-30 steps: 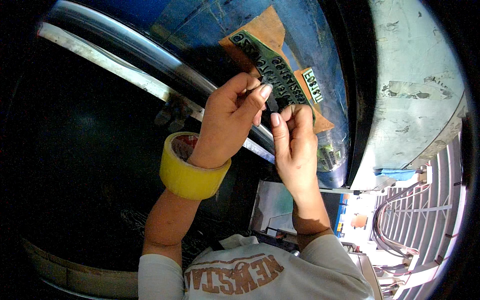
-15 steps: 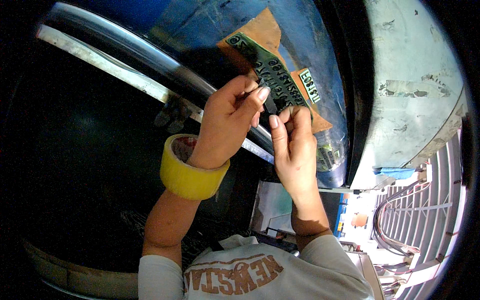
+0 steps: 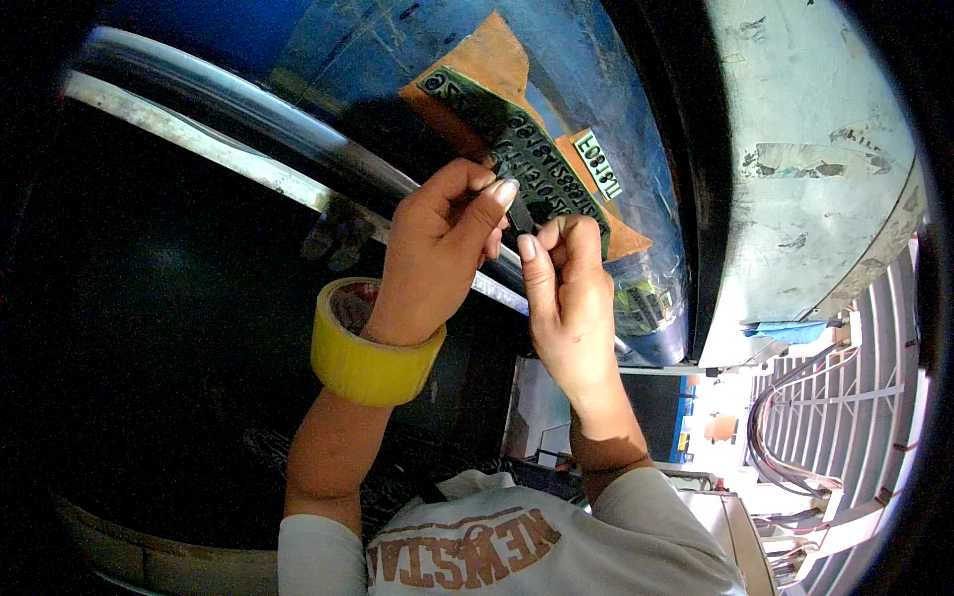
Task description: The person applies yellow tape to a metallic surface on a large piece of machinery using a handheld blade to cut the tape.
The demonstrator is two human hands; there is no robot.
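My left hand point(image 3: 432, 248) and my right hand point(image 3: 571, 308) are close together, each with thumb and forefinger pinched. Between the fingertips stretches a small dark strip point(image 3: 521, 215); its exact kind is hard to make out. Around my left wrist hangs a roll of yellow tape point(image 3: 383, 373). Just beyond the hands lies a dark green label with handwriting point(image 3: 542, 149), partly covered by my fingers. Pieces of orange card point(image 3: 497, 60) show around it, and a small pale written tag point(image 3: 596, 162) sits beside it. All of these rest on a blue, shiny curved surface point(image 3: 373, 50).
A shiny metal bar point(image 3: 248, 109) and a pale worn rail point(image 3: 199, 139) run diagonally at the left. To the right stand a black band point(image 3: 686, 179) and a scuffed pale panel point(image 3: 795, 219). Cables point(image 3: 760, 432) hang at the lower right.
Both hands, still pinching the strip, appear slightly farther left. The label and the blue surface have also shifted left in view.
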